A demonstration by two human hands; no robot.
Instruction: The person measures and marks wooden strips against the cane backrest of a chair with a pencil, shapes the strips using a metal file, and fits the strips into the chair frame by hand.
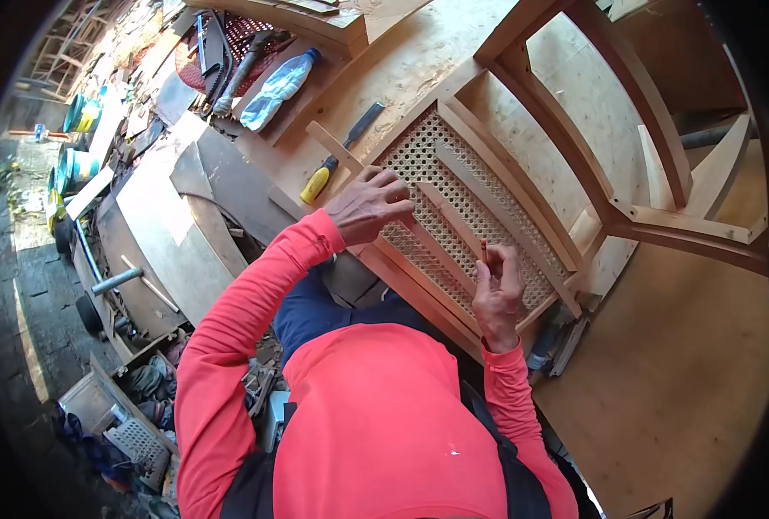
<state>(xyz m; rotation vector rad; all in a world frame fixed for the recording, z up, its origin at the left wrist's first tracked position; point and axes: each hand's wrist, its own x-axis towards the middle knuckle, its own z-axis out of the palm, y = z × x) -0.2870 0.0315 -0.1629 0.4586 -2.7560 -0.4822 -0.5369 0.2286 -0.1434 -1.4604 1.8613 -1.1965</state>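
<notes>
A wooden chair frame [687,223] is set on the bench [402,65], with its woven cane panel [415,143] towards the near edge. Three thin slats [505,221] are laid lengthwise over the weave, roughly side by side and apart from one another. The left hand [371,206] is held over the near side of the panel, its fingers bent by the upper end of the nearest slat; whether that end is gripped cannot be told. In the right hand [498,298], a short, thin stick [484,251], possibly a pencil, is pinched upright between thumb and fingers, above the lower part of the panel. Beside the panel, a chisel [318,182] with a yellow handle is crossed by another strip of wood [334,147], and a plastic bottle [279,91] is seen farther off.

The slats look light, stiff and dry, easily slid and liable to snap if bent; they are best taken by their edges near the ends. The cane looks springy but easily broken by a hard push. The frame seems rigid and heavier, best held by its solid rails.
</notes>
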